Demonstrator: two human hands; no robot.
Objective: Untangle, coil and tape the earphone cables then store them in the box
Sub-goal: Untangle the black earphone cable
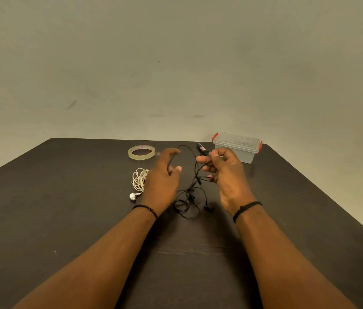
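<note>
Two hands: both raised over the dark table [64, 208], working on the black earphone cable [195, 175] between them.
Left hand [161, 175]: fingers loosely curved, with a strand of the black cable running up past the fingertips; whether thumb and forefinger actually pinch it I cannot tell, as the hand is blurred.
Right hand [225, 172]: fingers curled inward, pinching strands of the black cable near its middle; thumb up top, fingertips bunched narrow round the wire.
Black earphone cable: one loop arches up between the two hands, the rest hangs down into a loose tangle lying on the table between the wrists; one black earbud [208, 206] rests on the table just beside the right wrist.
White earphones [139, 180]: bunched in a tangled heap on the table, just left of the left hand, one white earbud [132, 196] sticking out at the near end.
Tape roll [141, 152]: clear tape, lying flat on the table beyond the white earphones, near the far edge.
Storage box [237, 147]: clear plastic with red side latches, lid on, standing at the far right part of the table behind the right hand.
Small dark object [201, 149]: lies between the tape roll and the box, with a red-and-white mark; too small to name.
Wrists: a dark band on each.
Wall [176, 63]: plain, pale, behind the table.
</note>
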